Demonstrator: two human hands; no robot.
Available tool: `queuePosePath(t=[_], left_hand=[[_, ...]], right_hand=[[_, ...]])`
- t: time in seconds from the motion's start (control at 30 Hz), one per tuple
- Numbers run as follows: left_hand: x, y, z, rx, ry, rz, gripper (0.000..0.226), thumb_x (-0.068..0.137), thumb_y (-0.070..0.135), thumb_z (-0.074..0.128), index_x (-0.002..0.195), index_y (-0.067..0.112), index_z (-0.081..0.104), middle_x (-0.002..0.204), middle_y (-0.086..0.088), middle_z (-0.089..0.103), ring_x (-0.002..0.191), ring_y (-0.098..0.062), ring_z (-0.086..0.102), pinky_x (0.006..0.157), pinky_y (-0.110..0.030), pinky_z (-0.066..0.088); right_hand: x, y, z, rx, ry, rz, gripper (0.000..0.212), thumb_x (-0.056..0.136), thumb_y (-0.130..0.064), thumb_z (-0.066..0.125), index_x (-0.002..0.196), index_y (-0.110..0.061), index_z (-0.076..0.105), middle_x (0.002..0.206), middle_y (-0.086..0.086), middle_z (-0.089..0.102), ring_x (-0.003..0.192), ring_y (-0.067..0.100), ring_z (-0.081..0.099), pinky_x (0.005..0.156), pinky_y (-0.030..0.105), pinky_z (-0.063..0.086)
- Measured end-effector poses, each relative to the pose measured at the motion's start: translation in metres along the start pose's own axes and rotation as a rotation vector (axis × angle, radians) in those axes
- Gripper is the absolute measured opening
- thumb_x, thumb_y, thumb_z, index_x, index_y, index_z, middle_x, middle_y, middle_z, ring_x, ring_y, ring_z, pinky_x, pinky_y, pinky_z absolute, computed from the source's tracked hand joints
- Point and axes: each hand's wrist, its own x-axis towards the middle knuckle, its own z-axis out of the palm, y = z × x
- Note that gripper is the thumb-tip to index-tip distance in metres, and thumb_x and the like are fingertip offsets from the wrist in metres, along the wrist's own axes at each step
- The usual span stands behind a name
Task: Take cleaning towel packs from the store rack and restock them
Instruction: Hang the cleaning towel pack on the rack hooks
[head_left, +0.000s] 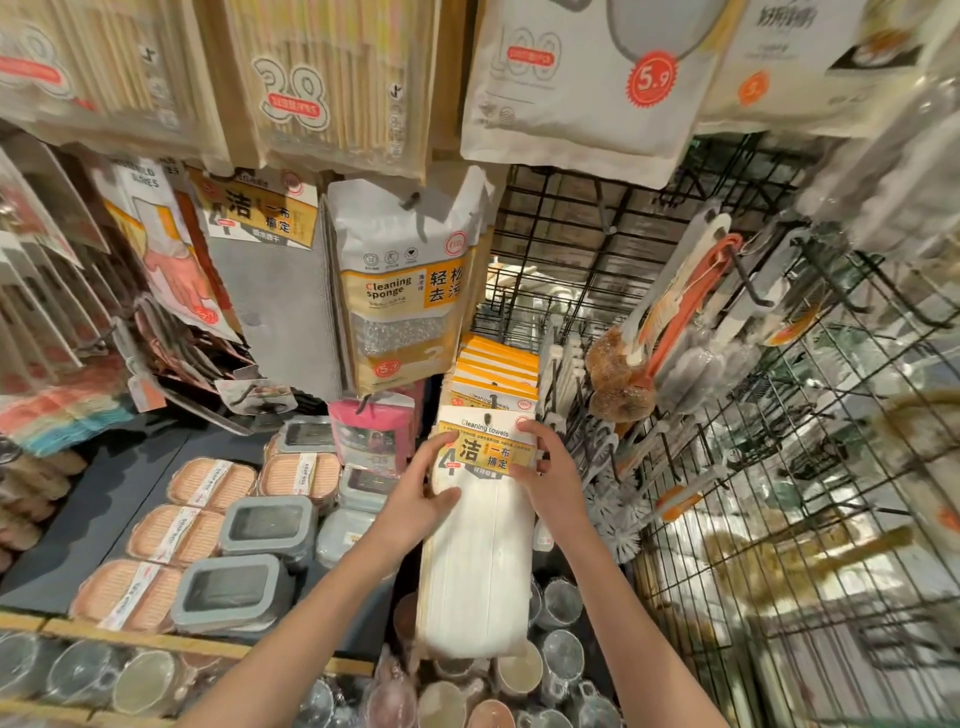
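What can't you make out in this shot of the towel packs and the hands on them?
1. Head view: the peg carrying the front cleaning towel pack is hidden behind its card header.
2. The packs behind show only their top edges, so no count.
3. Fingertips of the left hand and right hand wrap the pack's edges; the grip behind is hidden.
4. Small print on the yellow label is too small to read.

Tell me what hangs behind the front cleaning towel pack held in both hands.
Behind the front towel pack, a row of matching packs shows orange-and-white header cards on the same hook. Their towels and the hook's back end are covered.
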Motion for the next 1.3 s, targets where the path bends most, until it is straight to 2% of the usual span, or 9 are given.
queuePosePath(t=[0.17, 0.37, 0.6, 0.7, 0.77, 0.87, 1.03, 1.2, 1.3], left_hand=[[0.007, -0.007, 0.01, -0.018, 0.017, -0.014, 0.056, 0.087, -0.015, 0.052, 0.132, 0.017, 0.043, 0.133, 0.008, 0.044, 0.108, 0.027, 0.039, 0.079, 0.005, 0.032], [0.015, -0.018, 0.015, -0.04, 0.018, -0.051, 0.056, 0.089, -0.008, 0.056, 0.134, 0.024, 0.044, 0.141, 0.007, 0.04, 0.131, -0.007, 0.034, 0.085, 0.002, 0.033], [0.032, -0.017, 0.012, -0.037, 0.013, -0.055, 0.055, 0.088, -0.012, 0.054, 0.135, 0.013, 0.04, 0.128, 0.009, 0.041, 0.103, -0.007, 0.046, 0.079, 0.0, 0.037], [0.04, -0.021, 0.01, -0.017, -0.006, -0.078, 0.054, 0.089, -0.009, 0.055, 0.131, 0.022, 0.04, 0.105, 0.021, 0.041, 0.086, 0.005, 0.042, 0.069, 0.002, 0.036], [0.047, -0.019, 0.009, -0.025, -0.004, -0.087, 0.055, 0.088, -0.009, 0.055, 0.133, 0.019, 0.04, 0.113, 0.019, 0.042, 0.096, 0.0, 0.044, 0.07, 0.003, 0.035], [0.056, -0.015, 0.007, -0.041, 0.007, -0.09, 0.059, 0.087, -0.009, 0.058, 0.138, 0.014, 0.039, 0.131, 0.01, 0.038, 0.12, -0.006, 0.035, 0.075, 0.004, 0.033], [0.062, -0.019, 0.008, -0.025, -0.069, -0.116, 0.063, 0.087, 0.004, 0.066, 0.138, 0.022, 0.034, 0.134, 0.01, 0.033, 0.121, -0.008, 0.035, 0.09, -0.019, 0.035], [0.068, -0.02, 0.006, 0.026, -0.084, -0.108, 0.065, 0.084, 0.004, 0.07, 0.14, 0.017, 0.038, 0.14, 0.004, 0.035, 0.098, 0.018, 0.046, 0.08, -0.003, 0.036], [0.067, -0.017, 0.005, 0.072, -0.115, -0.106, 0.07, 0.084, 0.001, 0.068, 0.144, 0.012, 0.034, 0.15, -0.005, 0.03, 0.131, -0.008, 0.031, 0.1, -0.017, 0.029]], right_hand=[[0.008, 0.007, 0.0, 0.007, 0.015, -0.001, 0.052, 0.08, 0.012, 0.056, 0.109, -0.031, 0.057, 0.127, 0.0, 0.052, 0.109, 0.025, 0.055, 0.082, 0.031, 0.049], [0.014, 0.029, 0.001, 0.061, 0.064, -0.001, 0.057, 0.072, 0.002, 0.057, 0.103, -0.045, 0.058, 0.129, -0.005, 0.054, 0.119, 0.026, 0.05, 0.095, 0.054, 0.045], [0.022, 0.023, 0.01, -0.069, 0.02, 0.016, 0.057, 0.08, 0.015, 0.049, 0.125, -0.021, 0.052, 0.133, 0.006, 0.042, 0.107, 0.008, 0.047, 0.076, 0.006, 0.042], [0.024, 0.021, 0.013, -0.034, 0.037, 0.041, 0.055, 0.081, 0.014, 0.047, 0.126, -0.018, 0.051, 0.134, 0.006, 0.041, 0.108, 0.007, 0.045, 0.071, 0.001, 0.039], [0.027, 0.018, 0.015, -0.024, 0.037, 0.048, 0.056, 0.081, 0.013, 0.047, 0.128, -0.018, 0.05, 0.134, 0.004, 0.039, 0.11, 0.008, 0.044, 0.071, 0.0, 0.038], [0.035, 0.014, 0.017, 0.008, 0.039, 0.078, 0.055, 0.082, 0.013, 0.047, 0.128, -0.018, 0.05, 0.138, 0.004, 0.036, 0.118, 0.015, 0.043, 0.075, 0.008, 0.041], [0.039, 0.011, 0.02, -0.027, 0.041, 0.117, 0.06, 0.081, 0.014, 0.044, 0.129, -0.022, 0.049, 0.143, 0.003, 0.031, 0.131, 0.018, 0.034, 0.105, 0.034, 0.038], [0.037, 0.004, 0.016, -0.096, -0.016, 0.157, 0.061, 0.084, 0.008, 0.05, 0.137, -0.024, 0.043, 0.147, 0.006, 0.026, 0.135, 0.02, 0.028, 0.107, 0.03, 0.031], [0.032, -0.001, 0.015, -0.123, -0.09, 0.204, 0.066, 0.087, 0.0, 0.055, 0.143, -0.027, 0.034, 0.155, 0.008, 0.011, 0.142, 0.024, 0.015, 0.11, 0.034, 0.025]])
